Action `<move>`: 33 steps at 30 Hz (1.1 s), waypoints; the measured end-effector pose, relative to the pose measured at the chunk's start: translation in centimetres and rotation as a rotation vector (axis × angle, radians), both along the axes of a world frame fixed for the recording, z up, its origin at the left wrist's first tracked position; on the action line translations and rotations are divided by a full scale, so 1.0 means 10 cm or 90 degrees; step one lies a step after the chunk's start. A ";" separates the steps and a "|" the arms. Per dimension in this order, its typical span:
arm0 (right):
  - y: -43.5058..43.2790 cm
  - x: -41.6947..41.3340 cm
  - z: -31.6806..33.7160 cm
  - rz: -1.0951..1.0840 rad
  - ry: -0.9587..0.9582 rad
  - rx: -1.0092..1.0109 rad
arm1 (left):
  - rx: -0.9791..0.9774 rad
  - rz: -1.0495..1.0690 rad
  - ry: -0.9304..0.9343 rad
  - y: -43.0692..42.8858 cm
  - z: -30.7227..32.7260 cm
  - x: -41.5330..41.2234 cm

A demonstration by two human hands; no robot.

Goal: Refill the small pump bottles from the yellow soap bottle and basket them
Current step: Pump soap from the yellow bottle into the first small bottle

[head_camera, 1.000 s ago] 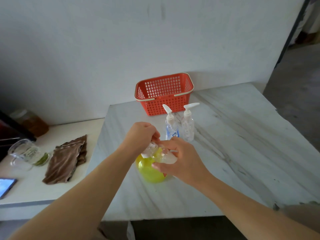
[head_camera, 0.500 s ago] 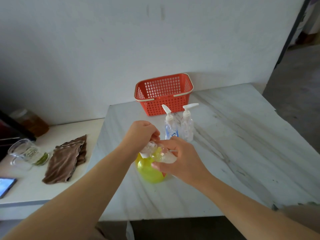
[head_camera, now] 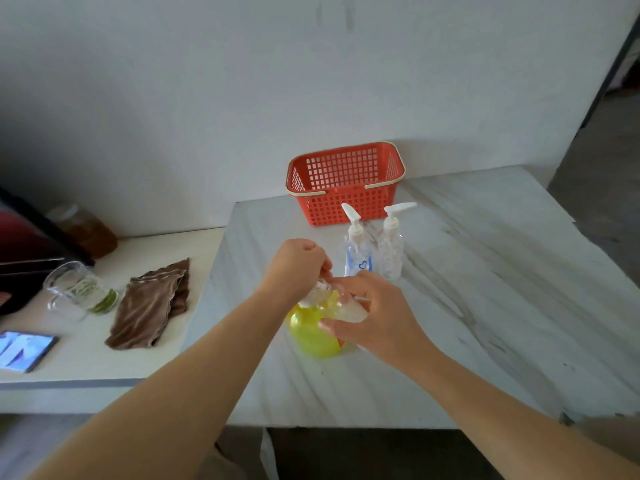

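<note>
A yellow soap bottle [head_camera: 311,336] stands on the marble table [head_camera: 467,306] near its front. Just above it, my right hand [head_camera: 381,315] grips a small clear bottle [head_camera: 349,311] that lies tilted sideways. My left hand [head_camera: 298,268] pinches that bottle's white cap end [head_camera: 317,293]. Behind my hands stand two small pump bottles with white pumps, one with a blue label [head_camera: 358,249] and one plain clear [head_camera: 391,252]. The red mesh basket [head_camera: 346,183] sits behind them by the wall, and nothing shows inside it.
A lower white counter [head_camera: 86,362] at the left holds a brown cloth [head_camera: 152,303], a clear glass jug [head_camera: 74,289], a phone [head_camera: 24,349] and an amber jar [head_camera: 86,226]. A dark appliance [head_camera: 20,258] stands at the far left. The table's front edge is near me.
</note>
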State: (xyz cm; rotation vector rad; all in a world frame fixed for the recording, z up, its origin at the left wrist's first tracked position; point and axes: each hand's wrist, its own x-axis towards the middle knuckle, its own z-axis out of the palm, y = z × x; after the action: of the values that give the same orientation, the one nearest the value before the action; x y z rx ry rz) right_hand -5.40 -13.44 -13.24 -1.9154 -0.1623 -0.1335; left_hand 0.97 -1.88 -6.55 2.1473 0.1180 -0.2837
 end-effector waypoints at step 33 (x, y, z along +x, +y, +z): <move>-0.03 -0.03 0.09 0.002 0.000 -0.020 | 0.024 -0.003 0.012 -0.01 0.03 0.05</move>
State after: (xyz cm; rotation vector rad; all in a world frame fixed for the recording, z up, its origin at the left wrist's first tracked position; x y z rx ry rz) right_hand -5.73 -13.78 -12.39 -1.9469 -0.1677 -0.1301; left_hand 1.46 -2.03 -6.22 2.1827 0.1296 -0.3075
